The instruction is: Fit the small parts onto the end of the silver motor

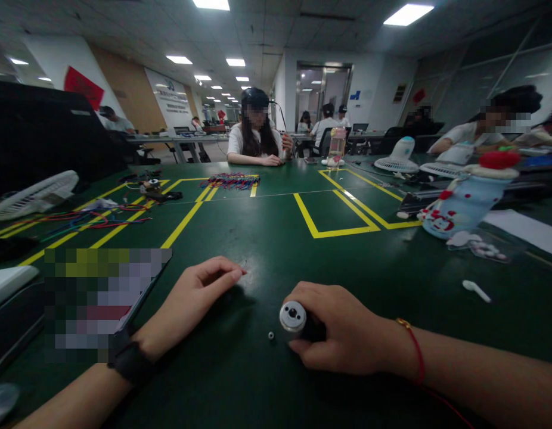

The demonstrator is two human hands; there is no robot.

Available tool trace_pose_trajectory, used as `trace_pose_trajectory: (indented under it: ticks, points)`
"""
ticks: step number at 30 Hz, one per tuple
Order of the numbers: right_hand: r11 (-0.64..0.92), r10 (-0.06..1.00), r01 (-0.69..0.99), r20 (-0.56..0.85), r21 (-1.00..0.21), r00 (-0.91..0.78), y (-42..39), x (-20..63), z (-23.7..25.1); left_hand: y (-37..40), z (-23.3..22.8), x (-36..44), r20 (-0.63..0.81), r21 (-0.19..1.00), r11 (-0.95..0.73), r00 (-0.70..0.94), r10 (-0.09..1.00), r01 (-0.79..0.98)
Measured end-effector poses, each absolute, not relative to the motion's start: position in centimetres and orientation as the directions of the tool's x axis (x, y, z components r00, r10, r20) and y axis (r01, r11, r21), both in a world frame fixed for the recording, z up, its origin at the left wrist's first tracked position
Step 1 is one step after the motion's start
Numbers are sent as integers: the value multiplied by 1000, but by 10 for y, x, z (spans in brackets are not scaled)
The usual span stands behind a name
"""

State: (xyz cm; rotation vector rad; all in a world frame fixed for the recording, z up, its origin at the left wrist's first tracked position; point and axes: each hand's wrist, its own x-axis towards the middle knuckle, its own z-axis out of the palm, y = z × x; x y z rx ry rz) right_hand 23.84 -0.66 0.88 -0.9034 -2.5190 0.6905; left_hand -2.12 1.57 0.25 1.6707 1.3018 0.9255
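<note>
My right hand (336,328) is wrapped round a cylindrical metal motor (292,318), which stands upright on the green table. Its silver end face points up, with a hole in the middle and smaller holes beside it. Just left of the motor lies a tiny metal ring-like part (271,335), apart from both hands. My left hand (208,280) hovers low over the table with thumb and forefinger pinched together. A small reddish tip shows at the fingertips, too small to name.
Loose coloured wires (101,214) lie at left, beside a white fan (34,193). A wire bundle (231,181) sits further back. To the right are a blue bottle (468,199), a white earbud (476,291) and a small plastic bag (486,247). A person (258,131) sits opposite.
</note>
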Motion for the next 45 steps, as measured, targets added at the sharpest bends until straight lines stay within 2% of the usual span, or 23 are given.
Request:
trace_pose_trajectory:
  ticks: [4,7,9,14,17,32,37,40,42,43,45]
  points:
    - [675,671,480,194,-561,-716,-8,237,7,4,12,-14,113,726,-448,552,826,522]
    - [677,669,476,200,-561,-716,-8,235,7,-1,11,-8,102,625,-565,662,743,538]
    - [676,668,479,193,-559,-718,-7,235,7,-3,10,-5,107,623,-580,677,728,525]
    - [674,672,489,184,-554,-717,-6,236,7,-8,16,4,204,762,-472,527,825,443]
    - [681,671,499,185,-536,-718,-6,236,6,-13,25,13,263,777,-460,444,857,429]
    - [701,665,508,203,-500,-718,-6,235,2,-24,31,29,262,729,-510,502,824,456]
    - [702,663,500,209,-508,-719,-6,235,4,-22,30,25,258,755,-493,496,829,432]
    - [690,666,495,197,-528,-719,-7,236,6,-9,20,12,220,803,-392,388,895,449]
    - [682,668,496,184,-537,-721,-8,236,7,3,10,0,153,847,-265,266,952,460]
    - [679,670,498,178,-540,-721,-8,237,8,8,6,-5,90,889,-165,190,978,427]
    - [672,673,499,170,-548,-719,-8,237,8,18,-2,-14,32,973,-42,45,998,228]
